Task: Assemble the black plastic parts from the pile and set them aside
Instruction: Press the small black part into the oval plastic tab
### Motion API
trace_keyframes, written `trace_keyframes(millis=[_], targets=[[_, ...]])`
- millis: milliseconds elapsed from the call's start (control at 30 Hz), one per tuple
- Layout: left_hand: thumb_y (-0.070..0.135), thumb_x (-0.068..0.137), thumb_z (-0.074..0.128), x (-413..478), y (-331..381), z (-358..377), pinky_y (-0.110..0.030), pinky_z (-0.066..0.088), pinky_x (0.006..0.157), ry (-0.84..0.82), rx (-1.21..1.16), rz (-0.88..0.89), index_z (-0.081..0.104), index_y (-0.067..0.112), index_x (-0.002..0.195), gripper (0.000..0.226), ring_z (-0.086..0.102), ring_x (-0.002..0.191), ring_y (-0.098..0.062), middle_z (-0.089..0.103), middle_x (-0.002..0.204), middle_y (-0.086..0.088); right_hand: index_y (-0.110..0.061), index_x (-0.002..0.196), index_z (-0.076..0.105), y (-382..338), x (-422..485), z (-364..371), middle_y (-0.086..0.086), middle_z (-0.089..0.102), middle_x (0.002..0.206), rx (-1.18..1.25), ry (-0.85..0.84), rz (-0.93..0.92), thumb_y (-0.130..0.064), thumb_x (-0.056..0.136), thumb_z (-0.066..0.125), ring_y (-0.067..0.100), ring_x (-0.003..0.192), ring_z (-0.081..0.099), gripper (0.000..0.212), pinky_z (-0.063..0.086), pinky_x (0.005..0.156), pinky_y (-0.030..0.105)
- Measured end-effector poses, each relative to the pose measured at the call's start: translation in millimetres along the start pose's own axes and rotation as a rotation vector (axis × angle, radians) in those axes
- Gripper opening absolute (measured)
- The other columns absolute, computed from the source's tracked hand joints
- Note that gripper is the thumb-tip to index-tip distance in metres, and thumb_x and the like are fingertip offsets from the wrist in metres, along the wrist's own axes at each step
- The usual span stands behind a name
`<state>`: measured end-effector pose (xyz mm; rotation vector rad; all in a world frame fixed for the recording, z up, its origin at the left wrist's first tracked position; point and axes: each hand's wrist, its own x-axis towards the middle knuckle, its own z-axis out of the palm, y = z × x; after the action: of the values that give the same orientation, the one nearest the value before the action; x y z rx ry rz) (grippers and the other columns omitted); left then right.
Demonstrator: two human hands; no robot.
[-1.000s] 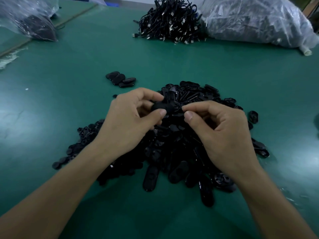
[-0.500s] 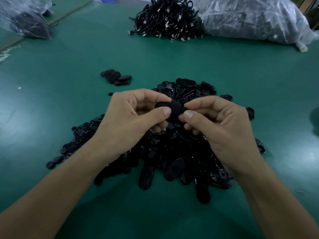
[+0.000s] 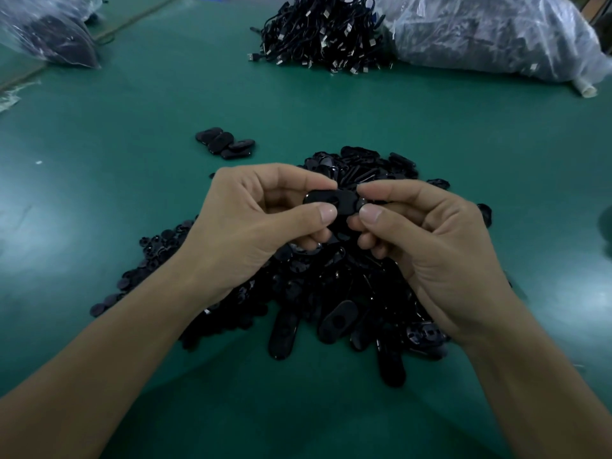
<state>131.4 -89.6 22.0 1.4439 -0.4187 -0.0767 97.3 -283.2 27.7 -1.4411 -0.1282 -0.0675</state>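
A flat black oval plastic part (image 3: 331, 201) hangs over the heap's middle. The left hand (image 3: 251, 233) and right hand (image 3: 430, 246) each pinch one end of it between their fingers (image 3: 326, 213). Below spreads the glossy pile of black plastic parts (image 3: 331, 303). At 11 o'clock from the pile, a small cluster of black oval pieces (image 3: 225, 145) lies apart on the open, smooth green surface (image 3: 430, 127). A tangle of black USB cables (image 3: 321, 34) sits at 12 o'clock, with crinkled clear plastic bags (image 3: 496, 31) at 1 and 10.
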Motion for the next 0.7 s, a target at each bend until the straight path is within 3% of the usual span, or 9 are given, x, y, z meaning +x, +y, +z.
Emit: trace_keyframes(millis=[233,367,467,567,700], targets=[[0.022,0.072,0.080,-0.8,-0.7,1.9,-0.020,0.056,0.059,0.033,0.058,-0.004,0.076,0.018,0.095,0.023,0.072,0.061,-0.016,0.074,0.069,-0.007,-0.019,0.092,0.078,0.2,-1.2,0.1,0.009,0.077,0.082,-0.135,0.039,-0.083,-0.004,0.088,0.072,0.014,0.067,0.069,0.016,0.053,0.061,0.019],[0.022,0.071,0.080,0.2,-1.4,1.2,-0.021,0.057,0.058,0.072,0.062,-0.010,0.076,0.017,0.093,0.023,0.073,0.062,-0.018,0.075,0.072,-0.009,-0.019,0.089,0.075,-0.1,-0.7,1.5,0.010,0.076,0.085,-0.101,0.037,-0.093,-0.013,0.084,0.076,0.018,0.073,0.072,0.008,0.054,0.063,0.020],[0.020,0.073,0.080,0.3,-1.5,1.1,-0.021,0.057,0.058,0.067,0.072,-0.007,0.075,0.016,0.094,0.022,0.073,0.063,-0.018,0.075,0.073,-0.009,-0.022,0.085,0.078,-0.5,0.8,0.7,0.001,0.075,0.081,-0.090,0.062,-0.116,-0.020,0.077,0.078,0.007,0.070,0.065,0.008,0.051,0.065,0.015],[0.012,0.078,0.081,0.2,-2.8,1.1,-0.021,0.057,0.059,0.059,0.088,-0.004,0.075,0.018,0.094,0.018,0.074,0.063,-0.019,0.076,0.073,-0.008,-0.023,0.084,0.080,0.2,1.1,-1.4,-0.001,0.070,0.074,-0.031,0.050,-0.064,-0.018,0.077,0.081,0.009,0.064,0.059,0.009,0.048,0.062,0.017],[0.009,0.079,0.081,-0.7,-2.0,2.2,-0.021,0.057,0.060,0.053,0.096,0.006,0.075,0.018,0.096,0.020,0.074,0.063,-0.017,0.076,0.073,-0.006,-0.022,0.079,0.078,-0.3,-0.3,0.6,0.007,0.074,0.078,0.106,0.009,0.046,-0.012,0.078,0.076,0.012,0.065,0.067,0.011,0.051,0.058,0.018]])
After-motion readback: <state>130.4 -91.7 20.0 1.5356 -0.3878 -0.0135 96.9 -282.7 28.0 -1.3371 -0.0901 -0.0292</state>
